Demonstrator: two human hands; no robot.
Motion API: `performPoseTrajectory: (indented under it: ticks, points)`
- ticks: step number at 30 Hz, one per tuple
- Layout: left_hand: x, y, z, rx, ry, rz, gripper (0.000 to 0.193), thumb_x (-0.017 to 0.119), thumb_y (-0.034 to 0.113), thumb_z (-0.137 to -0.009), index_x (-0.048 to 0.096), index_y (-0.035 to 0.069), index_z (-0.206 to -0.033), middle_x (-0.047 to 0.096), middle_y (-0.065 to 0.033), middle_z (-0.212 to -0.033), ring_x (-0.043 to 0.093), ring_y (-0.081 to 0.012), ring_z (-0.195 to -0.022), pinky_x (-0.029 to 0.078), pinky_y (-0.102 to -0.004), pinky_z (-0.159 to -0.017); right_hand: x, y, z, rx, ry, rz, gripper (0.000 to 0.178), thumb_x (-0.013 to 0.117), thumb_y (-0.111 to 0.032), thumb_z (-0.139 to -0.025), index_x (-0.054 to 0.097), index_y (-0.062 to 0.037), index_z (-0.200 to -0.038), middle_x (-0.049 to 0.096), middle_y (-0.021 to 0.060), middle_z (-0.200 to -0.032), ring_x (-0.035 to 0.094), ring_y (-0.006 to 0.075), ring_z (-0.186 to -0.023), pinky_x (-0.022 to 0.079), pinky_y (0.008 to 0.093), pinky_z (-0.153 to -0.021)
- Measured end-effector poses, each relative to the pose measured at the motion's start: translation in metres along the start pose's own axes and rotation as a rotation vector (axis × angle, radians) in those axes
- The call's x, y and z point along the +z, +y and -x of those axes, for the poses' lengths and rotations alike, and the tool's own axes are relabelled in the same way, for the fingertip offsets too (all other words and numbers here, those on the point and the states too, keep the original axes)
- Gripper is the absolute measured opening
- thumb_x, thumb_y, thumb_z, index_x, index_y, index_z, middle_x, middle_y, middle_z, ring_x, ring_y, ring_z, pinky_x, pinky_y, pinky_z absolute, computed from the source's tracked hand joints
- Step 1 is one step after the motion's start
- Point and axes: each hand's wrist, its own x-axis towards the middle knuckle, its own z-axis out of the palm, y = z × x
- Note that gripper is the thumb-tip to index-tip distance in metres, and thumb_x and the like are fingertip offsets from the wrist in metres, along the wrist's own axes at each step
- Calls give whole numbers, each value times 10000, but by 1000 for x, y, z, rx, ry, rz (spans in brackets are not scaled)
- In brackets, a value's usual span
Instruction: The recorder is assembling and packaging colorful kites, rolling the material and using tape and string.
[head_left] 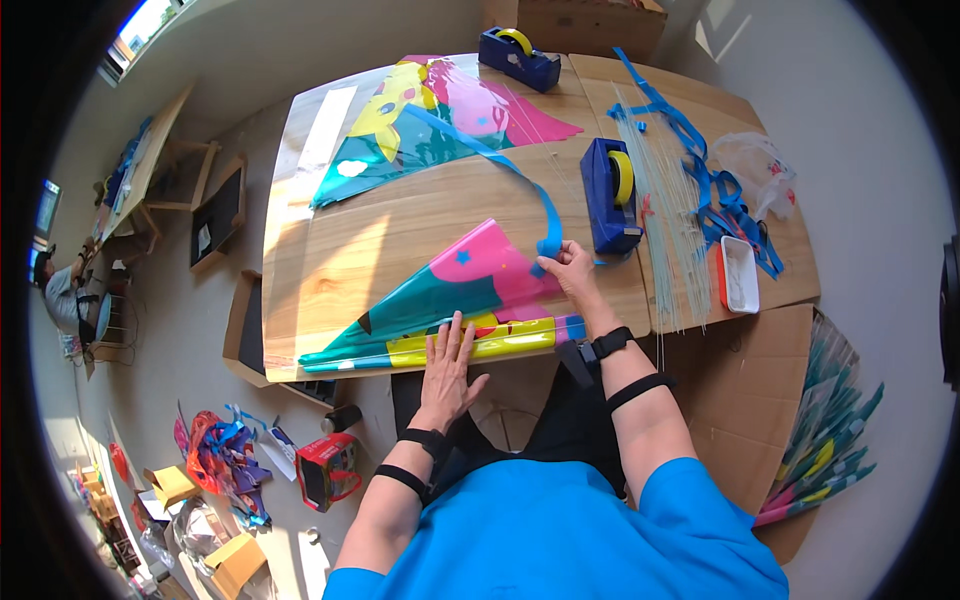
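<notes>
A folded kite [460, 290] of pink, teal and yellow film lies along the near edge of the table. Flat on its yellow part rests my left hand [450, 362], fingers spread. At the kite's right end, my right hand [568, 268] pinches a blue ribbon [540, 195] near a bunched part. The ribbon runs up and left to a second kite sheet [420, 125], spread at the far side with a cartoon figure on it. Just beyond my right hand stands a blue tape dispenser [610, 195] with a yellow-cored roll.
Another tape dispenser [520, 58] stands at the far edge. Thin clear rods [662, 210], loose blue ribbons [705, 185], a plastic bag [757, 170] and a small white-and-red box [739, 275] lie right. A carton of rolled kites [820, 440] sits lower right. Far left, a person [68, 295] sits.
</notes>
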Motion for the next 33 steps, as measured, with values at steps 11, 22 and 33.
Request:
performPoseTrajectory:
  ticks: [11, 22, 33]
  points:
    - [5, -9, 3, 64, 55, 134, 821, 612, 169, -861, 173, 123, -1554, 105, -76, -1633, 164, -349, -1479, 118, -515, -1207, 6, -1, 13, -58, 169, 497, 307, 832, -158, -655, 687, -29, -893, 725, 120, -784, 705, 230, -710, 542, 342, -670]
    - [8, -22, 12, 165, 229, 289, 622, 635, 100, -834, 433, 44, -1420, 193, -133, -1592, 192, -350, -1471, 201, -492, -1198, 6, 6, 10, -66, 155, 639, 304, 824, -182, -662, 697, -45, -901, 721, 107, -782, 700, 246, -724, 538, 360, -684]
    - [5, -18, 4, 95, 252, 70, 813, 683, 274, -856, 264, 51, -1516, 203, -119, -1601, 157, -295, -1493, 127, -453, -1214, 2, 6, 24, -88, 145, 544, 294, 805, -158, -693, 677, -17, -918, 714, 111, -764, 694, 215, -699, 535, 340, -664]
